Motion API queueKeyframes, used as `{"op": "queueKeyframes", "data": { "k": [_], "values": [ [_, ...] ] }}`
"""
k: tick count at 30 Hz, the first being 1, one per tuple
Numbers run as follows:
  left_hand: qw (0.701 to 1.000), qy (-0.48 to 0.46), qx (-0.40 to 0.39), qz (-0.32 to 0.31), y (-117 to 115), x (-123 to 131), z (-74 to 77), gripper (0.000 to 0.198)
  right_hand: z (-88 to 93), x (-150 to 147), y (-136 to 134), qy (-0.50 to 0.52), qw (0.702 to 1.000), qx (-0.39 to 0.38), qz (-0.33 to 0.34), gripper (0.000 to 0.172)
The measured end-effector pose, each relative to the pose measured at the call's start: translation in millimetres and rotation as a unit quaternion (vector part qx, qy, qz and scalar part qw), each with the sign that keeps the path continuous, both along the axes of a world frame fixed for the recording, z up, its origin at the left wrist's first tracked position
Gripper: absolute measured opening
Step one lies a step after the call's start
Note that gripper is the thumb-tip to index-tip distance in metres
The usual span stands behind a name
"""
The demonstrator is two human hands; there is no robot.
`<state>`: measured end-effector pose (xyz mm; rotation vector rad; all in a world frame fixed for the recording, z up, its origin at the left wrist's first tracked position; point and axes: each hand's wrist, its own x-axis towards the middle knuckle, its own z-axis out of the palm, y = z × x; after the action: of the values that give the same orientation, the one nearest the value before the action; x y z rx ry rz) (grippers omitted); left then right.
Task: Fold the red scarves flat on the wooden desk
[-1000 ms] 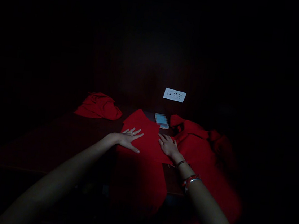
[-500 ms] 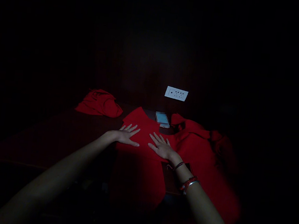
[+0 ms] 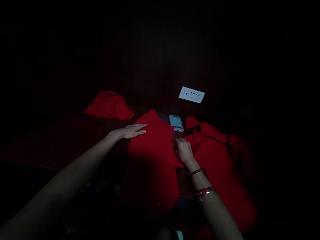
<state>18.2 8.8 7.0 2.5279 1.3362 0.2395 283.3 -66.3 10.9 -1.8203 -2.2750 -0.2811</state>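
A red piece of cloth [image 3: 152,146] is spread over the dark table, its near end hanging past the front edge. My left hand [image 3: 131,131] lies flat on the cloth's upper left border, fingers stretched out. At the right border, my right hand [image 3: 184,150] has its fingers curled down and closed on the cloth edge; the fingertips are partly hidden. More red fabric [image 3: 216,162] lies bunched to the right, behind and beside my right wrist, and runs down over the table's front.
A crumpled red cloth [image 3: 109,105] sits at the back left of the table [image 3: 57,146]. Behind the spread cloth lies a phone [image 3: 176,123] with a blurred screen. A white socket plate [image 3: 192,94] is on the dark wall. Most surroundings are too dark to make out.
My right hand has gone from lying flat with spread fingers to curled at the cloth's right edge. My left hand has slid outward and up to the left border.
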Motion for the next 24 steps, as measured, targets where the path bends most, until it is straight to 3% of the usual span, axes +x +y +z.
{"op": "queueKeyframes", "data": {
  "k": [5,8,11,13,17,19,24],
  "values": [
    [1.000,-0.006,0.013,-0.003,-0.8,-3.5,0.8,0.069,32.5,10.9,1.7,0.036,0.994,0.103,-0.024,0.025],
    [1.000,-0.010,0.015,-0.019,-1.9,-4.1,1.8,0.072,40.2,11.0,6.8,-0.005,0.997,0.063,-0.050,0.026],
    [1.000,-0.003,0.012,-0.029,-3.1,-5.2,3.6,0.076,32.8,3.3,5.6,-0.036,0.997,-0.031,-0.055,0.028],
    [0.999,0.006,0.014,-0.030,-6.4,-5.5,6.1,0.078,25.2,-2.4,-3.1,-0.009,0.999,-0.042,-0.026,0.032],
    [0.999,0.026,0.017,-0.040,-22.3,0.9,13.0,0.079,13.9,-2.7,-35.6,0.087,0.982,-0.048,0.160,0.043],
    [0.997,0.039,0.002,-0.071,-33.1,9.1,14.7,0.078,8.7,4.1,-50.2,0.110,0.967,-0.075,0.216,0.049],
    [0.986,0.067,-0.047,-0.148,-53.2,29.1,13.3,0.093,-2.6,22.8,-59.3,0.082,0.975,-0.058,0.198,0.036]
  ]
}}
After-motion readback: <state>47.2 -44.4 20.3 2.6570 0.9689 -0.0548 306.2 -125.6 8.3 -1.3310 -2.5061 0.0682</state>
